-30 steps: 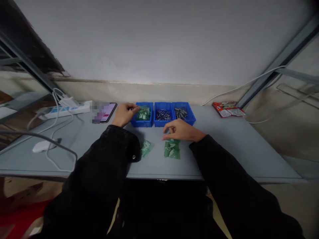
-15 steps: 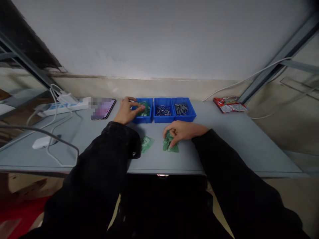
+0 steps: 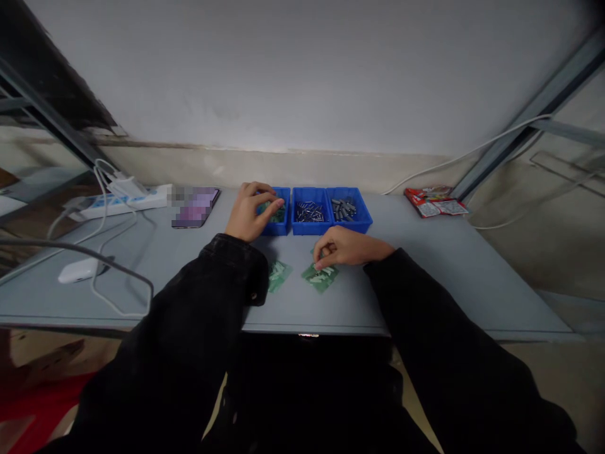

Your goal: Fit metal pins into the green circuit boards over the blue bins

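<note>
My left hand (image 3: 253, 211) reaches over the left blue bin (image 3: 275, 230), thumb and fingers apart and curved above green plastic bags (image 3: 280, 215) inside. Part of the bin is hidden behind this hand. My right hand (image 3: 350, 246) has its fingers closed at the upper part of a small green plastic bag (image 3: 321, 280) lying on the table. Pale, slim pieces show through that bag. To its left, beside my left cuff, lies a second green bag (image 3: 278, 275) with similar pieces.
The middle blue bin (image 3: 309, 229) holds thin metal pins; the right bin (image 3: 354, 225) holds thicker grey cylinders. A phone (image 3: 197, 208), power strip (image 3: 158, 197), loose cables and a white plug-like item (image 3: 78, 270) lie left. A red packet (image 3: 435, 200) lies at right, against the frame.
The green bag under my right hand now lies flatter, its pale pieces showing more clearly. My left hand has shifted slightly right over the left bin.
</note>
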Tool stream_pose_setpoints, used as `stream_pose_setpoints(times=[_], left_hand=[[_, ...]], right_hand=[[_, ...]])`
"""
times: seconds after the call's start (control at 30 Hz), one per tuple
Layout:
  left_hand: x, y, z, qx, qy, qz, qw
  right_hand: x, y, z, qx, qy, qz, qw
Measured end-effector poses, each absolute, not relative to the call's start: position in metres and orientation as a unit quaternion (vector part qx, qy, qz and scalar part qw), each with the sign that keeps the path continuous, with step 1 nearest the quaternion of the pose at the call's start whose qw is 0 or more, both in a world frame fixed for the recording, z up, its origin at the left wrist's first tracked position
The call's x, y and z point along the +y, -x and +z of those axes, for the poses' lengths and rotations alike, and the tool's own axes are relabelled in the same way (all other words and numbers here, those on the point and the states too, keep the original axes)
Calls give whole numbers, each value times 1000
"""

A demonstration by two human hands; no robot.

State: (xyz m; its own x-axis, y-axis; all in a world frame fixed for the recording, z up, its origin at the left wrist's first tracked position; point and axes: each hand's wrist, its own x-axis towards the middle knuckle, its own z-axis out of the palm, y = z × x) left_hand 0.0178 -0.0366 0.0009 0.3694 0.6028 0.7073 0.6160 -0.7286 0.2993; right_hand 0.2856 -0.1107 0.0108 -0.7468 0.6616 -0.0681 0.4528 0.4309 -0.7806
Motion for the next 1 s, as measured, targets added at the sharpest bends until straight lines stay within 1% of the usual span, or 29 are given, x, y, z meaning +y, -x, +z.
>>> stream_pose_setpoints(times=[0.1, 0.2, 0.3, 0.37, 0.47, 0.63, 0.87, 1.0], left_hand=[[-51, -30, 6, -324, 857, -401, -16], [-63, -41, 4, -289, 865, -410, -24], [-69, -50, 0, -251, 866, -433, -16], [-72, -53, -2, -225, 871, -436, 3], [-75, -53, -1, -210, 875, -434, 29], [-75, -53, -2, -192, 871, -452, 35], [-78, -59, 1, -197, 851, -486, -12], [-78, -58, 0, -227, 840, -492, -23]], right_hand=[[-114, -284, 15, -807, 335, 445, 197], [-115, -282, 19, -758, 348, 453, 313], [-111, -281, 17, -704, 365, 443, 418], [-107, -280, 13, -673, 369, 446, 461], [-103, -279, 6, -642, 370, 471, 478], [-102, -277, 1, -633, 368, 492, 471], [-107, -279, 4, -660, 345, 457, 486], [-109, -280, 7, -678, 320, 464, 471]])
